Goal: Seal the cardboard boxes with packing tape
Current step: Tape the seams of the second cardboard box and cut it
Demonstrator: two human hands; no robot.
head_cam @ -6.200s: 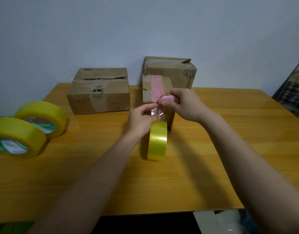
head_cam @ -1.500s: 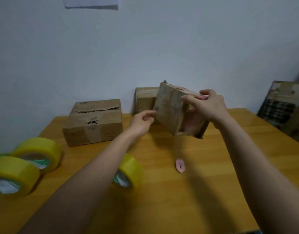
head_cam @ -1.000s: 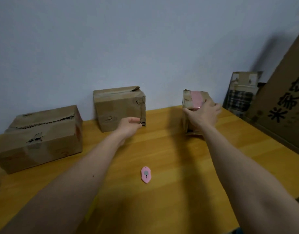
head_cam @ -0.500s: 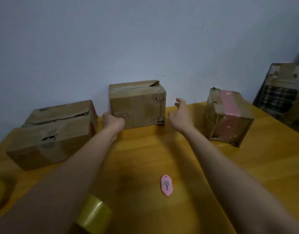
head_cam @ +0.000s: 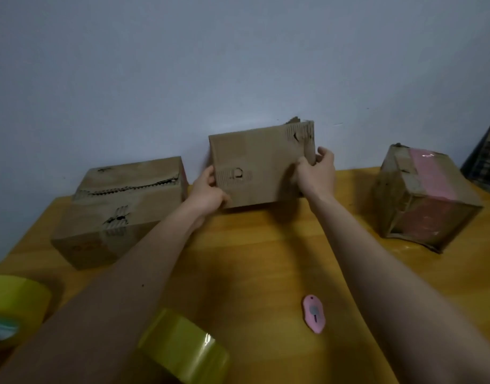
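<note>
Head view: both hands grip the middle box point(head_cam: 254, 167) by its short ends, left hand point(head_cam: 207, 194) low, right hand point(head_cam: 317, 176) higher, fingers curled around the edges. It tilts above the surface point(head_cam: 266, 259), long axis left-right; the tape roll point(head_cam: 185, 353) lies nearer the left arm.

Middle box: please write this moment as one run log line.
stage: picking next box | left hand: grips middle box | right hand: grips its right edge | tape roll, pink cutter: on table
</note>
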